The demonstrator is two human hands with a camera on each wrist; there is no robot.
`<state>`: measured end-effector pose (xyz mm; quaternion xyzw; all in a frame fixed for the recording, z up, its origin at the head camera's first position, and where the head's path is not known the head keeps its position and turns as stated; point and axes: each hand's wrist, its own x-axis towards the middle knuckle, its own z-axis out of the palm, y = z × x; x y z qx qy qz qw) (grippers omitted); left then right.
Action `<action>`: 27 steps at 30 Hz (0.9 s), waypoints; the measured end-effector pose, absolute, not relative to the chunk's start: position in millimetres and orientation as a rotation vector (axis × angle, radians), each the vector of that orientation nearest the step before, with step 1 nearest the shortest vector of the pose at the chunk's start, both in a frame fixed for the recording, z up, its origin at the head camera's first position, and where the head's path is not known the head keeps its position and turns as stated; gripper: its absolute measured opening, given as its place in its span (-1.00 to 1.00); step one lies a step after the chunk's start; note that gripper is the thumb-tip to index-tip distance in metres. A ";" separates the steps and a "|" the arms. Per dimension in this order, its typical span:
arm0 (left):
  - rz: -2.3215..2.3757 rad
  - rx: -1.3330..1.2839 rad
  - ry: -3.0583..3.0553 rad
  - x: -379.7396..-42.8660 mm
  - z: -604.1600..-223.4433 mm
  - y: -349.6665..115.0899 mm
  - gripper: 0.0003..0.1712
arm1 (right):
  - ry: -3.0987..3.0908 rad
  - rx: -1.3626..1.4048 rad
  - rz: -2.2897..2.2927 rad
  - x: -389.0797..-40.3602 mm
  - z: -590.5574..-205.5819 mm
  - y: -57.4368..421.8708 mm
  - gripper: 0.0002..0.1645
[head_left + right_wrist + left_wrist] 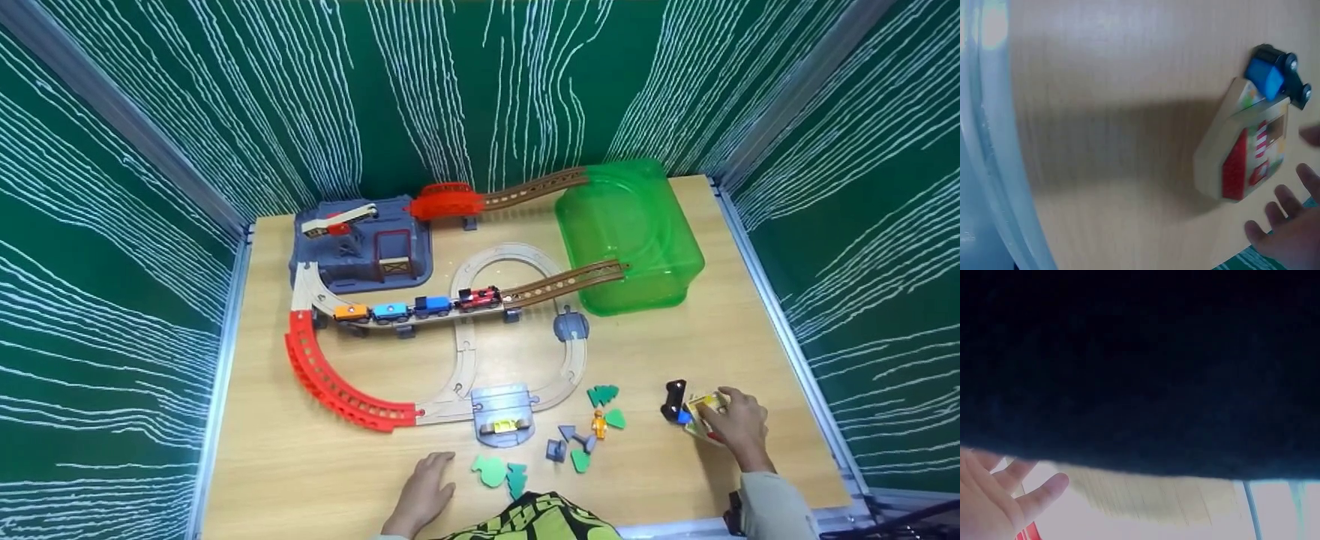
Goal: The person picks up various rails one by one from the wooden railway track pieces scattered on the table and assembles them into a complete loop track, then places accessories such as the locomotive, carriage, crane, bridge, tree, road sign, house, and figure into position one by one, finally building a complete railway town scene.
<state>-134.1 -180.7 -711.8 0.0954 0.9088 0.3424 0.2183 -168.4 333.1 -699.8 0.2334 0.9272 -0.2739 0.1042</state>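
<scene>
At the right of the table, my right hand hovers over a house-shaped wooden block with printed sides. In the right wrist view this block shows a red patch and a striped awning, and the fingers are spread apart from it. A small black and blue toy vehicle touches the block, its wheels visible in the right wrist view. My left hand rests on the table near the front edge, fingers loosely extended and holding nothing. A dark shape hides most of the left wrist view.
A toy track with a red curve carries a train of several cars. Behind it stand a grey crane base and a green translucent box. Green tree pieces, an orange figure and grey parts lie in front.
</scene>
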 end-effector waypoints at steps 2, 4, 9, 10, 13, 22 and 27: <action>0.952 0.252 2.501 -134.3 -712.6 -180.2 -0.48 | 2.681 0.687 -0.800 -165.8 -703.4 335.3 -0.21; 0.954 0.210 2.460 -134.9 -712.0 -179.5 -0.48 | 2.645 0.678 -0.818 -163.8 -708.5 337.8 -0.14; 0.954 0.103 2.360 -137.0 -710.2 -178.0 -0.48 | 2.646 0.670 -0.887 -160.7 -720.0 342.1 -0.05; 0.952 0.100 2.354 -137.2 -710.4 -178.0 -0.48 | 2.654 0.674 -0.887 -160.3 -721.5 342.5 -0.05; 0.955 0.098 2.350 -137.0 -710.3 -178.2 -0.49 | 2.678 0.682 -0.899 -160.0 -724.2 342.1 -0.08; 0.978 0.136 2.380 -134.8 -708.6 -181.6 -0.50 | 2.696 0.694 -0.888 -159.7 -726.4 337.6 -0.01; 0.984 0.142 2.396 -133.8 -709.0 -183.0 -0.50 | 2.700 0.703 -0.883 -158.9 -726.8 337.2 -0.02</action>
